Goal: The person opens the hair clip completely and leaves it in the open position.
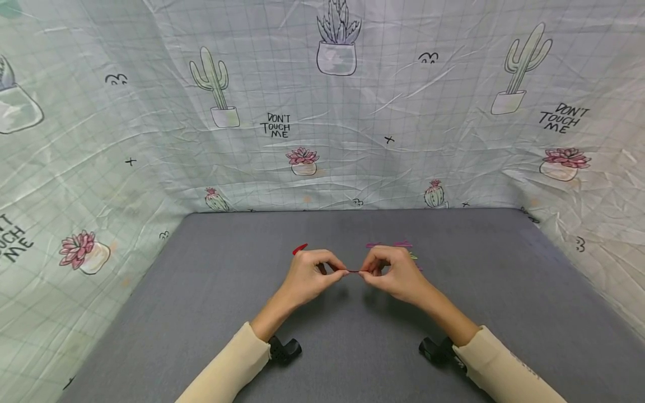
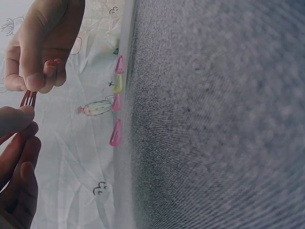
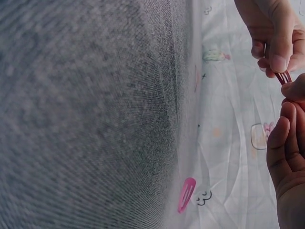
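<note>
Between the two hands, above the grey table, is a dark red snap hair clip (image 1: 354, 271) with a slotted body. My left hand (image 1: 308, 275) pinches one end between thumb and forefinger. From the other side, the thumb and forefinger of my right hand (image 1: 399, 273) pinch the opposite end. Both wrist views show the clip's slots (image 2: 29, 98) in the short gap between the fingertips; its ends are hidden under them. A bright red hair clip (image 1: 299, 249) lies on the table just beyond the left hand.
Behind the right hand lie several hair clips: pink ones (image 1: 403, 244) and a yellow-green one (image 2: 118, 83), partly hidden by that hand in the head view. A patterned cloth (image 1: 353, 112) hangs behind the grey table (image 1: 227, 302) and along its sides.
</note>
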`<action>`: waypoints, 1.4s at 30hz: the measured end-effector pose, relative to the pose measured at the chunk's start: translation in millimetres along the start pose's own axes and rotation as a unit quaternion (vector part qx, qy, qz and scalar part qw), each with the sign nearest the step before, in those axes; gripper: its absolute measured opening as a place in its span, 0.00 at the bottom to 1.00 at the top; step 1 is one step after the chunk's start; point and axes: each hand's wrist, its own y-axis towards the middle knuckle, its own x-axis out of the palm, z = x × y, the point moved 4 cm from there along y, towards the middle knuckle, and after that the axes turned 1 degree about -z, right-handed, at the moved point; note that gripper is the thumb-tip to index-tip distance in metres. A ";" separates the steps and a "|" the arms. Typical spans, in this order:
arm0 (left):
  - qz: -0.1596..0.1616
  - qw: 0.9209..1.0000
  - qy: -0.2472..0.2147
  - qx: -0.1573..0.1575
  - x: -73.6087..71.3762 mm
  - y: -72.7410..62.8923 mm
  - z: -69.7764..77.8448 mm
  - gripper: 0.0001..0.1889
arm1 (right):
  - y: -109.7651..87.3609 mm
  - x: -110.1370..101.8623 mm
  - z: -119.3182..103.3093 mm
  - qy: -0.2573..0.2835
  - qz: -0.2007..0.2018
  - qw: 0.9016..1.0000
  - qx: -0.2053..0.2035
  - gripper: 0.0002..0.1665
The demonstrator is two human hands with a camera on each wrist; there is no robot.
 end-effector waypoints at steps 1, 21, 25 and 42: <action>0.002 1.000 0.000 0.002 0.1 -0.2 0.4 0.02 | -0.1 -0.2 -0.1 0.001 0.000 1.000 -0.001 0.15; 0.022 1.000 0.011 0.019 4.1 -4.2 6.9 0.05 | -3.3 -2.6 -2.7 -0.004 0.003 1.000 -0.020 0.16; 0.025 0.999 0.010 0.030 5.9 -5.5 7.7 0.06 | -5.4 -1.7 -1.6 -0.010 0.002 1.000 -0.015 0.17; 0.025 0.999 0.010 0.023 8.4 -8.3 13.3 0.08 | -9.4 -1.2 -5.0 -0.011 0.010 1.000 -0.022 0.18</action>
